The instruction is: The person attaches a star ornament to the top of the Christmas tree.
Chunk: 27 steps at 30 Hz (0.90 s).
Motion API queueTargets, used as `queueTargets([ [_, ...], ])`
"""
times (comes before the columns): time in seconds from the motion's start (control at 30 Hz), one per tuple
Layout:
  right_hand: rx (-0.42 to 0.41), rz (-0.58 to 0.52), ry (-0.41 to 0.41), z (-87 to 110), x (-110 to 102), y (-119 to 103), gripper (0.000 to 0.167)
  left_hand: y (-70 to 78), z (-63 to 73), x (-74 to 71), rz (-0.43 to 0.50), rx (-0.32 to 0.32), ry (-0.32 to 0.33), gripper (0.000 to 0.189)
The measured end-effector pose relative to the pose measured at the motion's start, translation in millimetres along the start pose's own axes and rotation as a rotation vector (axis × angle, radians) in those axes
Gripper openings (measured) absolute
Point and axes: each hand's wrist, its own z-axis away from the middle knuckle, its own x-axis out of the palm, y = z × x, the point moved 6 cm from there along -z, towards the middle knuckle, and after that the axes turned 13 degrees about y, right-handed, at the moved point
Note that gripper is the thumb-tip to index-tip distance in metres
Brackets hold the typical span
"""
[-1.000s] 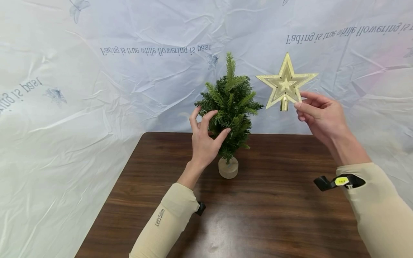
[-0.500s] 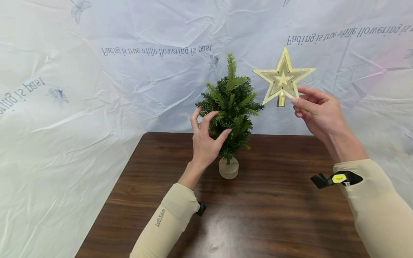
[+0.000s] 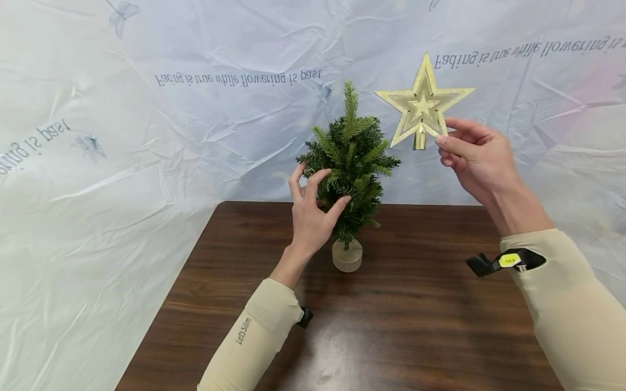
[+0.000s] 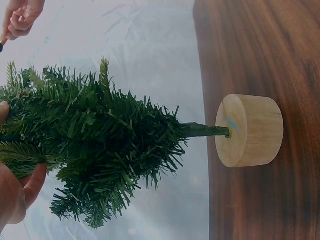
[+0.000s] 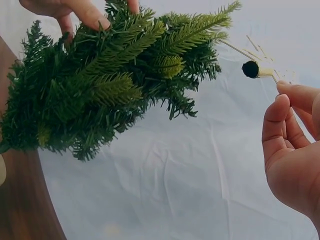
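Observation:
A small artificial Christmas tree (image 3: 362, 157) stands upright on its round wooden base (image 3: 347, 258). My left hand (image 3: 311, 217) grips its branches from the left side, thumb and fingers curled into the green. To the right of the tree's tip, my right hand (image 3: 484, 157) holds a gold star tree topper (image 3: 423, 103) in the air, pinching its lower right point between thumb and fingers. The star faces my head camera, apart from the tree. In the right wrist view the star appears nearly edge-on, and the dark hollow end of its socket (image 5: 250, 69) shows.
The tree stands towards the back of a dark brown wooden table (image 3: 401, 320). Behind and to the left hangs a wrinkled pale sheet (image 3: 235, 130) with printed lettering. Both wrists carry black camera straps over beige sleeves (image 3: 254, 331).
My right hand has raised the star and brought it a little left, towards the tree's tip. The left hand keeps its hold, and the tree stays in place.

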Motion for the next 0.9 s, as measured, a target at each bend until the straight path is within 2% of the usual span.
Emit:
queueTargets([
  [0.33,0.004,0.029,0.017,-2.8,18,-2,0.034,-1.1,0.5,0.5,-0.002,-0.008,-0.011,0.059],
  [0.9,-0.007,0.032,-0.038,-3.2,56,-2,0.034,-0.5,0.2,0.5,-0.001,0.007,-0.012,0.059],
])
